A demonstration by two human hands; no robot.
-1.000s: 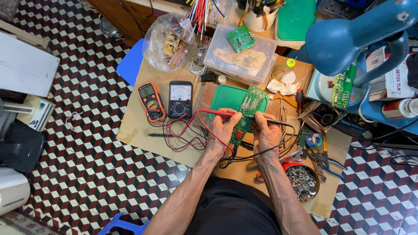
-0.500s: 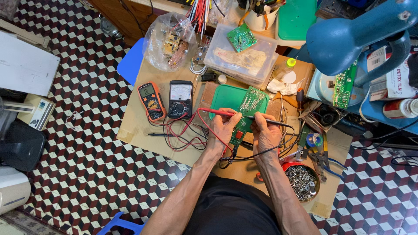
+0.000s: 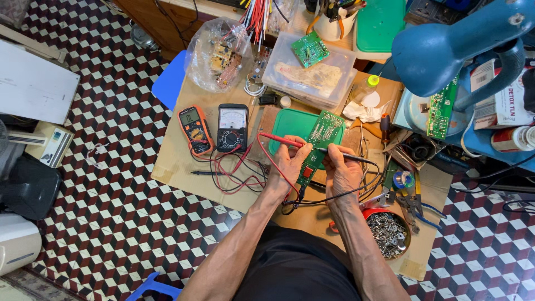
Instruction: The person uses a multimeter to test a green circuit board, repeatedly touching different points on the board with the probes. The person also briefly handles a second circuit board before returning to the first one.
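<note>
The left hand (image 3: 288, 161) was closed around a red probe (image 3: 278, 139), and the right hand (image 3: 343, 173) was closed around a black probe (image 3: 348, 158). The two hands sat just beside each other, not touching, and both probe tips met on a long green circuit board (image 3: 319, 139). That board lay tilted across a green plastic lid (image 3: 290, 124) in the middle of the cardboard-covered table (image 3: 178, 167).

Red and black leads (image 3: 234, 167) ran from the probes to a black meter (image 3: 232, 127) with a white dial face, left of the hands. An orange meter (image 3: 194, 129) lay just beside it, further left.

Beyond the hands stood a clear plastic box (image 3: 309, 78) with a small green board (image 3: 310, 48) resting on top. To its left sat a clear bag (image 3: 214, 56) stuffed with parts. A small bottle with a yellow cap (image 3: 365, 86) stood near the box's right corner.

To the right of the hands a red bowl of screws (image 3: 388, 234) sat near the table's edge, with blue-handled pliers (image 3: 415, 206) just above it. A blue desk lamp (image 3: 446, 47) hung over the far right corner, beside a narrow green board (image 3: 440, 108) standing upright. Behind it was a white carton with a barcode and dark print (image 3: 499, 100), and below that a white can with a red band (image 3: 510, 139) lying on its side.
</note>
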